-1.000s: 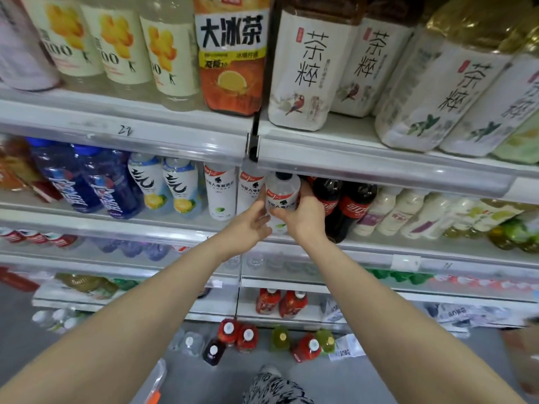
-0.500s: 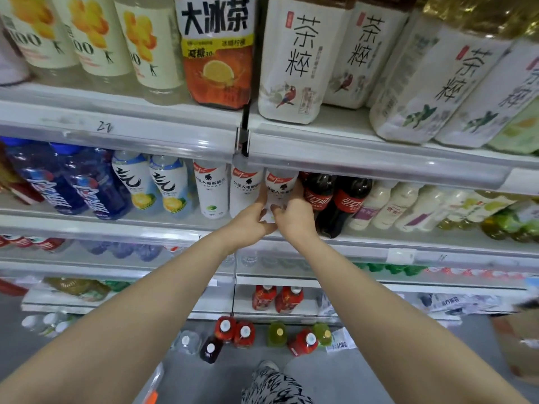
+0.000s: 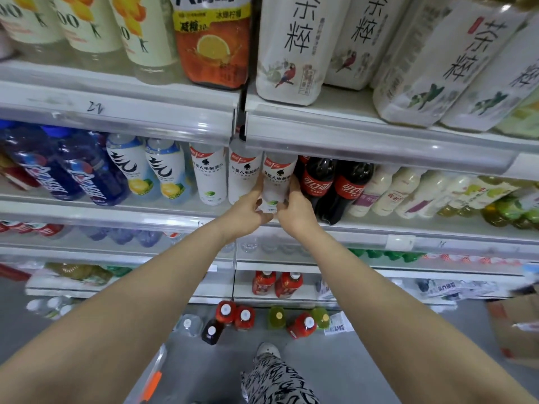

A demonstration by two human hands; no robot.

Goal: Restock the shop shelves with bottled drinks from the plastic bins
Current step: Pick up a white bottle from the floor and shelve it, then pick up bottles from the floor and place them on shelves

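A white-labelled drink bottle (image 3: 277, 177) stands on the middle shelf (image 3: 379, 228), between a matching white bottle (image 3: 243, 176) on its left and a cola bottle (image 3: 316, 185) on its right. My left hand (image 3: 248, 212) holds its lower left side with fingers curled round it. On the lower right side my right hand (image 3: 294, 212) grips the same bottle. The bottle's top is hidden behind the price rail of the shelf above.
Large tea bottles (image 3: 288, 48) fill the top shelf. Blue bottles (image 3: 87, 170) and lemon drinks (image 3: 163, 170) stand to the left, pale milk drinks (image 3: 388, 191) to the right. Several loose bottles (image 3: 245, 317) stand on the floor near my shoe (image 3: 268, 349). A cardboard box (image 3: 516, 328) sits at right.
Both hands have pushed the white bottle up and back onto the middle shelf, where it now stands in line with its neighbours. My view has moved closer to the shelves.
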